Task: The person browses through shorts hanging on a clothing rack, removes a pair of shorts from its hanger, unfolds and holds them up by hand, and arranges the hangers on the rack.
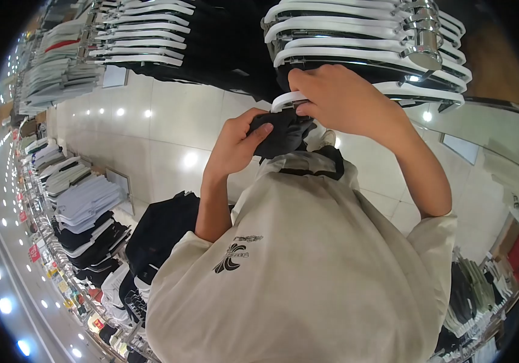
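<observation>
A folded or bunched black garment (280, 134) is in front of my chest, gripped between the thumb and fingers of my left hand (235, 142). The end of a white hanger (288, 98) with a metal part shows just above the cloth. My right hand (341, 97) is closed around this hanger, its thumb beside the garment's upper edge. The rest of that hanger is hidden behind my right hand and forearm. Whether the cloth is fastened to the hanger I cannot tell.
Just beyond my hands, several white hangers (344, 27) with dark clothes hang on a metal rail (424, 39). More hangers (144, 33) are at the upper left. Racks of folded-looking hanging clothes (90, 199) line the left. Another rack (474, 290) stands at lower right, above shiny floor tiles (180, 121).
</observation>
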Motion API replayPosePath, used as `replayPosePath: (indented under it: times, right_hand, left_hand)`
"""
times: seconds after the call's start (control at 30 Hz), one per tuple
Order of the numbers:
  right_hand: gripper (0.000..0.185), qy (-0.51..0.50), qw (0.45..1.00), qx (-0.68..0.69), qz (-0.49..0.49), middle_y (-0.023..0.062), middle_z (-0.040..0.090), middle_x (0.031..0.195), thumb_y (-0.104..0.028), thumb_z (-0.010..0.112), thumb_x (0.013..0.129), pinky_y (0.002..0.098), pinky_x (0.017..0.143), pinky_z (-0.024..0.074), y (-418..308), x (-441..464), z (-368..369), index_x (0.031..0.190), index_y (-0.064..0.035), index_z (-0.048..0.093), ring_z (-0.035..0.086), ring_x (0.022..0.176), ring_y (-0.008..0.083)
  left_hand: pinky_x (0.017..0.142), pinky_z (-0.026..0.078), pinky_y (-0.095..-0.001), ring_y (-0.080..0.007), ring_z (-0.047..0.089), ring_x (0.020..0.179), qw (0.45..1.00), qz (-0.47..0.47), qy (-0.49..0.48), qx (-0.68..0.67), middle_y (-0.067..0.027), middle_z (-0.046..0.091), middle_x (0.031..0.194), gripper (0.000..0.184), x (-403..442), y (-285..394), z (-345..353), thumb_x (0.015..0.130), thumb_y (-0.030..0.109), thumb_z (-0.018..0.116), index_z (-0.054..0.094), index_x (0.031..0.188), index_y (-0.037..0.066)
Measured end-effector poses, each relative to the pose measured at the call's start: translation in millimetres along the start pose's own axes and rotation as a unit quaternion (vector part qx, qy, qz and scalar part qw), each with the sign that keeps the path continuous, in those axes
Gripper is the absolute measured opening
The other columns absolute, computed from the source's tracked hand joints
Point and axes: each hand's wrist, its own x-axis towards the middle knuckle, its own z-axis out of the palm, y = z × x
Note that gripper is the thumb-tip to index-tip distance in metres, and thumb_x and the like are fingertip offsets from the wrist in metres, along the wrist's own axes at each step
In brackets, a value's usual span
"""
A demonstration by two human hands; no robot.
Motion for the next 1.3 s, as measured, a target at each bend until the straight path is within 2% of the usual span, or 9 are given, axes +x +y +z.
replayPosePath:
  times: [0.1,0.2,0.3,0.5,0.7,0.9,1.0,1.2,1.3]
  right_hand:
    - [0.03,-0.002,0.997,0.069,0.019,0.013,0.064,0.092,-0.014,0.071,0.079,0.0442,0.077,0.0474,-1.6,4.9,-5.8,0.099,-0.0013,0.053,0.061,0.086,0.0341]
    - [0.028,0.19,0.978,0.002,-0.088,0.0119,0.062,0.094,-0.014,0.072,0.078,0.0439,0.075,0.0456,6.6,4.5,16.2,0.097,-0.0012,0.056,0.059,0.089,0.0333]
    - [0.024,0.114,0.992,0.022,-0.046,0.0119,0.06,0.094,-0.013,0.072,0.078,0.044,0.076,0.0453,4.3,9.4,10.4,0.093,-0.0004,0.058,0.058,0.091,0.0323]
    - [0.019,0.135,0.981,0.135,-0.027,0.0111,0.059,0.081,-0.011,0.073,0.078,0.0401,0.068,0.043,-13.3,15.3,-9.5,0.088,-0.0019,0.059,0.057,0.078,0.0298]
    - [0.019,0.135,0.972,0.187,-0.049,0.0107,0.057,0.068,-0.011,0.074,0.077,0.0365,0.056,0.0385,-13.8,19.6,-14.4,0.083,-0.0003,0.06,0.051,0.059,0.0269]
    - [0.02,0.105,0.968,0.219,-0.061,0.0103,0.055,0.067,-0.01,0.076,0.076,0.0357,0.055,0.0365,-15.5,16.2,-21.4,0.082,0.0003,0.06,0.049,0.059,0.0257]
    - [0.02,0.093,0.965,0.234,-0.08,0.0095,0.053,0.068,-0.009,0.076,0.075,0.0358,0.055,0.0356,-17.3,12.4,-24.2,0.082,0.0004,0.059,0.048,0.059,0.0254]
    - [0.019,0.115,0.964,0.217,-0.101,0.0082,0.05,0.067,-0.007,0.076,0.074,0.0352,0.054,0.0345,-17.6,12.4,-23.9,0.081,0.0003,0.059,0.045,0.059,0.0248]
    - [0.019,0.107,0.962,0.227,-0.107,0.0082,0.051,0.068,-0.005,0.076,0.074,0.0349,0.054,0.0342,-16.9,12.5,-24.3,0.081,0.0,0.059,0.046,0.059,0.0246]
  left_hand:
    - [0.068,0.048,-0.0255,-0.0102,0.056,0.072,1.0,0.01,0.013,0.0,-0.006,0.066,0.082,0.019,-1.9,2.5,0.5,0.095,0.008,0.058,0.06,0.11,-0.003]
    - [0.069,0.047,-0.0252,-0.0098,0.056,0.073,1.0,-0.014,0.01,-0.02,-0.0056,0.065,0.082,0.019,-3.9,-0.3,-0.6,0.095,0.009,0.058,0.06,0.11,-0.004]
    - [0.068,0.046,-0.0241,-0.009,0.054,0.073,0.998,-0.031,0.027,-0.049,-0.0044,0.063,0.08,0.02,-5.1,-1.0,2.4,0.095,0.01,0.057,0.06,0.109,-0.004]
    - [0.062,0.041,-0.0263,-0.009,0.048,0.068,0.996,-0.055,0.069,-0.021,-0.002,0.056,0.071,0.024,-4.3,-6.1,-1.3,0.092,0.012,0.054,0.06,0.109,-0.005]
    - [0.058,0.041,-0.0312,-0.016,0.049,0.059,0.991,-0.019,0.095,0.092,-0.0112,0.054,0.065,0.024,-7.9,4.5,2.6,0.091,0.012,0.053,0.06,0.108,-0.004]
    - [0.059,0.045,-0.0386,-0.0346,0.059,0.061,0.974,0.108,0.094,0.173,-0.0213,0.06,0.073,0.024,-15.9,16.7,9.3,0.092,0.01,0.056,0.059,0.11,-0.004]
    - [0.063,0.047,-0.0347,-0.0325,0.06,0.064,0.965,0.109,0.077,0.224,-0.0199,0.064,0.081,0.019,-19.7,18.1,8.2,0.092,0.004,0.053,0.057,0.109,-0.003]
    - [0.065,0.05,-0.0406,-0.0403,0.064,0.073,0.928,0.218,0.164,0.254,-0.022,0.066,0.085,0.016,-18.8,13.8,20.8,0.09,0.003,0.057,0.056,0.105,-0.003]
    - [0.064,0.05,-0.0402,-0.0383,0.065,0.071,0.928,0.196,0.167,0.268,-0.0209,0.066,0.085,0.016,-19.5,14.6,21.7,0.091,0.006,0.059,0.055,0.104,-0.004]
